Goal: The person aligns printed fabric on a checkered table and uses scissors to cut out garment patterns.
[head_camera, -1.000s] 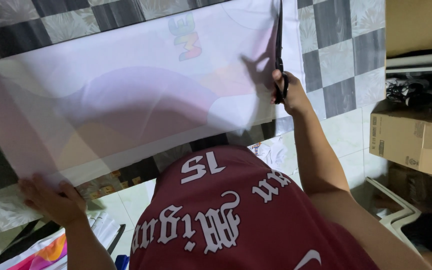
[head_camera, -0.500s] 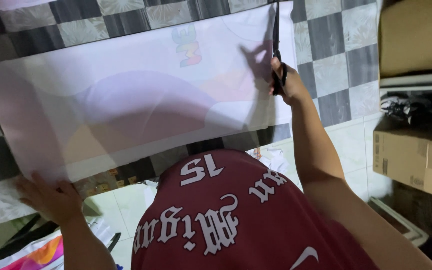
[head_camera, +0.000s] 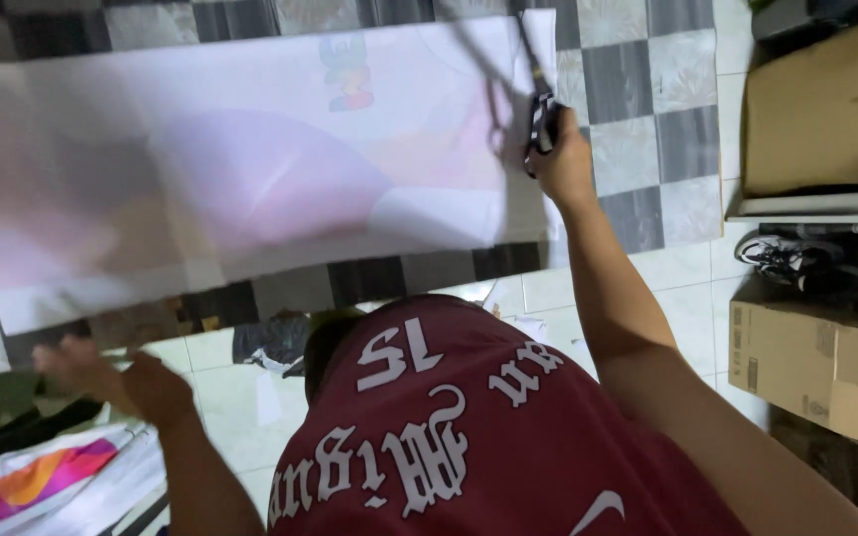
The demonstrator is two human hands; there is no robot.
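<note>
A large glossy printed sheet [head_camera: 250,169], white with pink and purple shapes, is spread over a grey and white checkered floor [head_camera: 682,139]. My right hand [head_camera: 563,164] grips black-handled scissors [head_camera: 538,94] whose blades point away from me along the sheet's right edge. My left hand [head_camera: 116,377] is blurred and sits at the sheet's near-left edge, its fingers on that edge. My dark red shirt with white lettering [head_camera: 429,427] fills the bottom middle of the view and hides the floor under it.
Two cardboard boxes stand on the right, one far [head_camera: 826,109] and one near [head_camera: 811,362], with black shoes [head_camera: 796,260] between them. Colourful printed sheets [head_camera: 32,481] lie at the lower left. A dark crumpled scrap [head_camera: 270,342] lies on the floor in front of me.
My right hand has carried the scissors farther up the sheet's right edge. My left hand has stayed by the near-left edge, and the view has shifted.
</note>
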